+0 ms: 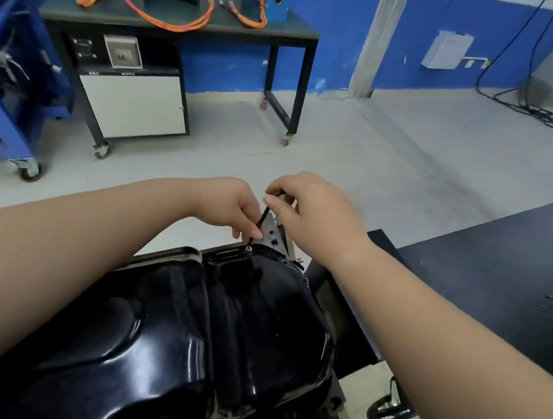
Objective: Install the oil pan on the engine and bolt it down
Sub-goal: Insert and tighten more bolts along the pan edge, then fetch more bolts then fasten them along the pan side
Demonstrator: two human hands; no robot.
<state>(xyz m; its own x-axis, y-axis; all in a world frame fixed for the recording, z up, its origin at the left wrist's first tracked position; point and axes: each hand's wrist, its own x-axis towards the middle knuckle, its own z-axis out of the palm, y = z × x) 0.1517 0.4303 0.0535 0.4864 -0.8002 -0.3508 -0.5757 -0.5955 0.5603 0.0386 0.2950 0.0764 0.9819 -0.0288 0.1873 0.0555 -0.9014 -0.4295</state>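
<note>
Fingertips [256, 233] of my left hand [234, 208] pinch the low part of a black key [262, 218], just above a bolt [248, 249] on the far rim of the black oil pan [207, 322], which lies between my arms. My right hand [316, 214] pinches the key's top end. Right of it stands a dark worktop [502, 269].

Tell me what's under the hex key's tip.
A silver bolt head on the far flange of the oil pan, met by the hex key. Its shank and hole are covered.
</note>
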